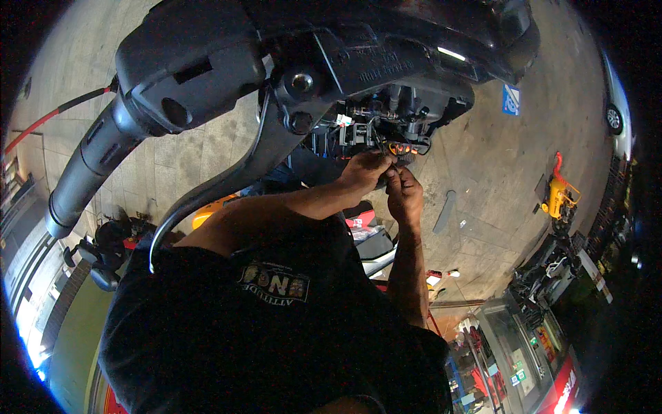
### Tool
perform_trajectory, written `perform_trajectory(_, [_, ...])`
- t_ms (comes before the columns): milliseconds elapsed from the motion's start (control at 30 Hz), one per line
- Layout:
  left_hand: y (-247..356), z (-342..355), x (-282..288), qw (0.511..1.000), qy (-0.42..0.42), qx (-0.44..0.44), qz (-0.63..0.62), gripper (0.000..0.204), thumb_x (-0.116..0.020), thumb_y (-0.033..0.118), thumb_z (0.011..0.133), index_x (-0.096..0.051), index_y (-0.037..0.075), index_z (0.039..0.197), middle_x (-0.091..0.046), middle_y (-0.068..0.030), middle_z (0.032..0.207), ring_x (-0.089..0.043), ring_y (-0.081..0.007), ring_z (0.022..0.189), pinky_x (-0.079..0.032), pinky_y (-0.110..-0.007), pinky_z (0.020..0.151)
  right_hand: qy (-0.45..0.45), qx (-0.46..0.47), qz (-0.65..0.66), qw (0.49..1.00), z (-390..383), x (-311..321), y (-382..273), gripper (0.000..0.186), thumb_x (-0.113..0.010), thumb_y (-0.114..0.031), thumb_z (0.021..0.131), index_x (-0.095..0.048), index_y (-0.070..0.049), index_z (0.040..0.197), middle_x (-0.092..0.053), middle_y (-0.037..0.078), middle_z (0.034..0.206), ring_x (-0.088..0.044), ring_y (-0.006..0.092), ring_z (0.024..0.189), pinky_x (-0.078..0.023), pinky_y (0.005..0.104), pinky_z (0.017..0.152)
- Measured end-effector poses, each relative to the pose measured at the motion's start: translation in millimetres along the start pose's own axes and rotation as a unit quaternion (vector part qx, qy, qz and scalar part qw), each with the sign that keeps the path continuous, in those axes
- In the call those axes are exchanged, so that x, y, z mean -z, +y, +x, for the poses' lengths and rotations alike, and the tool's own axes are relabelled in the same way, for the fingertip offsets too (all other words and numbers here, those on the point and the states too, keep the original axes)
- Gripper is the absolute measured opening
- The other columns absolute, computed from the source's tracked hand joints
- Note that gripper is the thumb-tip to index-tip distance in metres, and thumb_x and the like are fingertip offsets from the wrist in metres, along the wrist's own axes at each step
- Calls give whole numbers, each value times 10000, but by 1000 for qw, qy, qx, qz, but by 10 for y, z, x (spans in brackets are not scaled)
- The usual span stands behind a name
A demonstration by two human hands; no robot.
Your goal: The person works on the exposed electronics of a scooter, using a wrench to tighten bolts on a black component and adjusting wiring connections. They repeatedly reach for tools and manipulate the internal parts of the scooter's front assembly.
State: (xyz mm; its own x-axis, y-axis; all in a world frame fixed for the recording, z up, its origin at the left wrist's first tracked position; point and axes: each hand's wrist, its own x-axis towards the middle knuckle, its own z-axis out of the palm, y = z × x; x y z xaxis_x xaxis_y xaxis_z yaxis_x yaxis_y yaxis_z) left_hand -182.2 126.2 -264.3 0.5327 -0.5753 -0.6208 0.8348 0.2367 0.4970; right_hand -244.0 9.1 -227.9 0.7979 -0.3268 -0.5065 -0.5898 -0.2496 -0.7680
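Note:
My left hand (pixel 365 171) and my right hand (pixel 405 194) meet fingertip to fingertip, both closed in a pinch. Between them is a thin dark wire-like piece (pixel 381 181), mostly covered by the fingers. Just above the fingertips, orange-and-black wiring (pixel 401 148) hangs under the opened front of a scooter or motorcycle. A small white tag (pixel 344 120), brackets and connectors show among its dark inner parts. Over my left arm reach the black handlebar grip (pixel 96 165) and a curved lever (pixel 234 169), apart from both hands.
The dark handlebar cover (pixel 331 48) fills the space above my hands. A yellow machine with a red handle (pixel 559 192) stands on the floor at right. A glass-fronted cabinet (pixel 507 338) is at lower right, a parked car (pixel 616 110) at far right. A blue card (pixel 510 100) lies beyond.

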Motion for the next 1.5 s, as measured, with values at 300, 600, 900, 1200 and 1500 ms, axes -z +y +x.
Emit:
perform_trajectory(300, [-4,-65,77,999,5,11,48,239,-575,211,925,-619,22,1066,-647,-61,953,-616,-139,827,-514,-303,735,52,52,-17,997,-4,-72,61,225,-576,-235,918,-636,-24,964,-657,152,753,-612,242,612,-469,353,563])
perform_trajectory(600, [473,-452,281,886,62,-265,374,297,-625,119,870,-576,-8,1135,-668,-119,903,-653,-149,822,-514,-271,709,61,56,-98,992,5,-9,-12,184,-598,-195,916,-622,-13,923,-505,20,600,-419,91,558,-381,265,511])
perform_trajectory(900, [750,-424,283,707,42,-270,652,755,-661,111,799,-232,0,1411,-656,-124,719,-657,-324,639,-519,-393,566,54,65,-31,996,-33,-50,-27,157,-594,-163,908,-626,-9,920,-489,43,592,-422,103,568,-389,280,523])
perform_trajectory(1200, [823,-371,317,696,47,-269,665,633,-624,93,793,-335,49,1355,-613,-123,640,-617,-316,549,-468,-406,511,60,94,-43,993,-15,-19,34,172,-598,-172,890,-633,-6,921,-547,128,657,-493,209,620,-428,334,561])
perform_trajectory(1500, [844,-458,302,787,31,-231,571,518,-587,120,860,-399,-2,1327,-616,-162,689,-630,-219,587,-478,-340,533,41,5,-20,999,-405,336,84,115,-635,-103,859,-646,-6,918,-578,120,658,-494,150,562,-421,297,549])
